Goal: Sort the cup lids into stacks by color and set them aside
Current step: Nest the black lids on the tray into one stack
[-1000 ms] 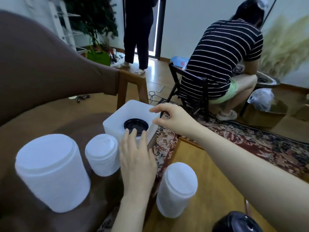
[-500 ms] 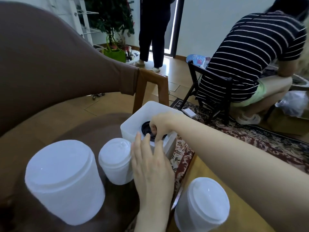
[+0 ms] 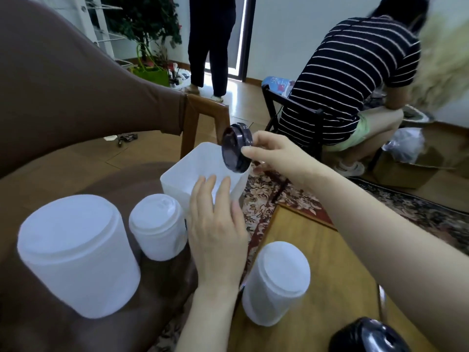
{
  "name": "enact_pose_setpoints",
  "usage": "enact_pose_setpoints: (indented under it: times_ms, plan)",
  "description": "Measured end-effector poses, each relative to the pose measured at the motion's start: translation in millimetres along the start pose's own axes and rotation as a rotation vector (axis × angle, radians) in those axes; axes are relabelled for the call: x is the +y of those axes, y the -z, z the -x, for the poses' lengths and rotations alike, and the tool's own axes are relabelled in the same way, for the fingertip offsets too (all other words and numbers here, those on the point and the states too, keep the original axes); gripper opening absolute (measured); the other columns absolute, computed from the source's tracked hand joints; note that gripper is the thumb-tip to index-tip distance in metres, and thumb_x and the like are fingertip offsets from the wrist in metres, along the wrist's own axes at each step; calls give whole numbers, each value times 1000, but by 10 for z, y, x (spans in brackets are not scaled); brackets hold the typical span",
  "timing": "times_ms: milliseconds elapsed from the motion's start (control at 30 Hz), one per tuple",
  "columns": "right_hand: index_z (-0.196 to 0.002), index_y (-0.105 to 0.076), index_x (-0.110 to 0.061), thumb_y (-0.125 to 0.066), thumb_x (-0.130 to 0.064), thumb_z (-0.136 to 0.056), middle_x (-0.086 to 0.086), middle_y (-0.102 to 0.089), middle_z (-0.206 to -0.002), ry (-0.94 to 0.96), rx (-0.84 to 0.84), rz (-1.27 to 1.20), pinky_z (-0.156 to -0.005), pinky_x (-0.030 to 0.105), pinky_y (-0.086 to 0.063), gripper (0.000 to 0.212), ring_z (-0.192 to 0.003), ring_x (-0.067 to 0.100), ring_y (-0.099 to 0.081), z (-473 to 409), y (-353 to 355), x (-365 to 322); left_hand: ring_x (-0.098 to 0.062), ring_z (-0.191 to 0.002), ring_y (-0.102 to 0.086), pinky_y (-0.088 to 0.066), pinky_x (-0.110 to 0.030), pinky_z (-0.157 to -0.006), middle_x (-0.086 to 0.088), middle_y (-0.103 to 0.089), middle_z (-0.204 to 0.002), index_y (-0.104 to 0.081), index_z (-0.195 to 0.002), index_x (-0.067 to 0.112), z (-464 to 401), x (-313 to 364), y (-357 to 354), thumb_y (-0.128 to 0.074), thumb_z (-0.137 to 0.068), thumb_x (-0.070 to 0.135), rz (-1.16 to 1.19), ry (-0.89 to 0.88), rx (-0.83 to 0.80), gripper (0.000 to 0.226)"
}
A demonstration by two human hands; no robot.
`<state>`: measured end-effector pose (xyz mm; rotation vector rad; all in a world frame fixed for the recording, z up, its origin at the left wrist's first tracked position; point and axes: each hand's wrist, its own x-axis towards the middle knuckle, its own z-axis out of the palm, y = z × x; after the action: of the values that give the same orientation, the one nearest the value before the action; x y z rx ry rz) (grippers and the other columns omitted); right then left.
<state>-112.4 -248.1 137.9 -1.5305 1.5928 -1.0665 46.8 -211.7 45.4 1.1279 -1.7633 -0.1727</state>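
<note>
While the right hand (image 3: pixel 275 156) pinches a black lid (image 3: pixel 236 148) by its edge with thumb and fingers, the lid stands on its side, up in the air above the far right corner of the white box (image 3: pixel 182 179). From the middle of the view the lid is at about 12 o'clock. The box sits just below it and looks bare inside.

The left hand (image 3: pixel 215 232) holds nothing. Its fingers are straight and lie flat against the near wall of the white box, with the tips reaching over the rim.

At 9 o'clock from the left hand stands a small stack of white lids (image 3: pixel 157 227), just beside the hand. Further out at 8 o'clock stands a big stack of white lids (image 3: pixel 76 255). At 5 o'clock from the left hand stands another stack of white lids (image 3: pixel 276 280) on the wooden table (image 3: pixel 330 262). At the bottom edge, at 5 o'clock, part of a stack of black lids (image 3: pixel 368 336) peeks in.

Behind, at 1 o'clock, a person in a striped shirt (image 3: pixel 350 80) bends over on a dark chair (image 3: pixel 299 118). At 12 o'clock another person in dark trousers (image 3: pixel 210 41) stands by a doorway.
</note>
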Motion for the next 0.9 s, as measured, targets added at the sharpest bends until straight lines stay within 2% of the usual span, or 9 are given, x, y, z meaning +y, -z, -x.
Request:
enact_pose_setpoints:
  times_ms: [133,200,267,367,467,533,633,733,900]
  plan:
    - [-90,-58,-16,-60,-20,-92,1,-68,-88,-23,45,-397,-71,28,-55,5,-82,15,-66,806,274,14,-20,-124,-50,-39,-27,-104,-13,-60,-131,-55,-136,3,79,314,34,-48,-102,29,271,-63,41,44]
    - [-93,-56,-11,-56,-18,-87,7,-66,-89,-64,130,-530,-65,26,-56,9,-81,19,-64,1208,361,55,-18,-129,-49,-41,-29,-107,-10,-56,-138,-48,-143,5,173,476,44,-47,-100,41,412,-47,-67,56]
    - [-98,-57,-7,-53,-16,-85,11,-64,-91,-105,203,-576,-62,25,-56,15,-79,20,-61,1585,424,118,-12,-130,-50,-41,-24,-107,-2,-53,-143,-44,-148,14,260,622,72,-48,-98,47,604,55,-272,60]
    - [-109,-59,-6,-52,-13,-85,6,-69,-90,-137,302,-603,-60,25,-57,27,-71,15,-65,2092,462,237,-2,-106,-61,-53,-25,-87,5,-66,-126,-51,-145,20,359,835,81,-58,-98,35,903,243,-548,50]
    - [-121,-59,-11,-56,-14,-84,7,-72,-96,-175,450,-655,-58,27,-57,37,-72,16,-66,2541,480,388,-8,-78,-64,-51,-26,-58,4,-68,-94,-54,-140,20,512,1030,75,-66,-94,12,1075,383,-708,47]
    - [-127,-58,-13,-60,-20,-84,11,-71,-104,-225,539,-645,-59,28,-57,43,-78,20,-66,2814,475,487,-11,-67,-64,-47,-31,-52,-13,-69,-91,-55,-139,18,657,1117,63,-68,-93,10,1056,428,-830,49]
    - [-124,-62,-13,-67,-28,-79,10,-72,-102,-324,631,-593,-59,27,-55,48,-78,20,-63,3116,398,628,-5,-57,-62,-43,-24,-43,-26,-68,-103,-55,-139,16,862,1188,-21,-69,-93,14,935,477,-973,48]
    - [-121,-63,-13,-73,-24,-78,5,-72,-94,-433,738,-499,-55,25,-52,46,-71,16,-65,3289,274,821,-7,-54,-61,-41,-20,-37,-14,-65,-86,-55,-138,10,1064,1217,-169,-69,-93,13,844,489,-1089,48]
    - [-130,-60,-17,-66,-23,-92,4,-70,-115,-639,728,-417,-59,21,-48,39,-89,16,-68,3404,75,1152,-12,-54,-59,-46,-22,-39,-7,-66,-88,-52,-140,1,1320,1152,-398,-66,-95,11,701,591,-1177,48]
